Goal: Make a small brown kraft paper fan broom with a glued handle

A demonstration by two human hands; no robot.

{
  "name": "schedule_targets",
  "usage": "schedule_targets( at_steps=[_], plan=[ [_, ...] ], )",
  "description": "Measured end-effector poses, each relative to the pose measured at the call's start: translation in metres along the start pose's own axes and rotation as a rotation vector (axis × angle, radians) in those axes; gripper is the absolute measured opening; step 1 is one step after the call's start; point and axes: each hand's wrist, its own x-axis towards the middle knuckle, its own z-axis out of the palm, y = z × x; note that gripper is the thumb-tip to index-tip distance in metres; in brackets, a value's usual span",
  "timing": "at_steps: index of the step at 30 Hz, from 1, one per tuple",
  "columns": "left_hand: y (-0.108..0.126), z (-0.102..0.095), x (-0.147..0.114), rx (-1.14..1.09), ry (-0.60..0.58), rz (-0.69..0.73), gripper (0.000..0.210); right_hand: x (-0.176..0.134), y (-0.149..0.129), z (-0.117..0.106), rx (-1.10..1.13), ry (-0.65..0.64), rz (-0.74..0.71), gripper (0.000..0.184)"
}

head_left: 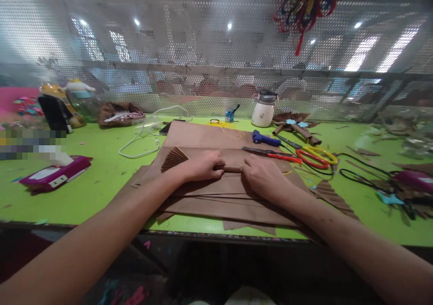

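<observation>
Between my two hands lies a small rolled tube of brown paper (232, 168), resting over a stack of brown paper sheets (209, 205). My left hand (204, 165) is closed on the tube's left end, its fingers curled. At the other end my right hand (260, 174) grips it with bent fingers. A pleated brown paper fan (174, 159) sits just left of my left wrist. Beyond my right hand are scissors with red handles (274, 155) and a blue glue gun (265, 139). The tube's ends are hidden by my fingers.
Yellow-handled scissors (316, 155) and a black cord (358, 178) lie to the right. A white jar (263, 111) stands at the back near paper rolls (297, 129). On the left are a purple box-shaped device (56, 174) and a white cable (138, 154). The green table's front edge (203, 235) is close.
</observation>
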Motion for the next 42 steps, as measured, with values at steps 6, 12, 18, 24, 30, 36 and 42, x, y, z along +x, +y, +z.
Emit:
schedule_targets(
  at_steps=[6,12,18,24,30,36,42],
  plan=[
    [0.000,0.000,-0.001,-0.018,-0.018,-0.005,0.019,0.001,0.002,0.002,0.052,-0.018,0.027,0.024],
    [-0.001,0.002,-0.003,0.020,-0.006,0.013,0.019,-0.006,0.011,-0.004,0.114,-0.072,-0.036,0.023],
    [0.000,0.001,-0.003,0.032,-0.019,0.012,0.019,-0.008,0.006,-0.010,0.066,-0.060,-0.031,0.022],
    [-0.003,0.003,-0.004,-0.034,0.003,0.000,0.019,-0.009,0.006,-0.012,0.059,-0.097,-0.044,0.022],
    [-0.003,0.004,-0.005,-0.061,0.014,0.003,0.018,-0.013,0.021,-0.014,0.042,-0.075,0.022,0.017],
    [-0.004,0.006,-0.007,-0.056,0.035,0.035,0.021,0.002,0.038,-0.031,0.266,0.066,0.089,0.015],
    [0.000,0.007,-0.011,0.047,0.075,0.038,0.025,0.024,0.014,-0.010,0.391,0.047,-0.077,0.013]
  ],
)
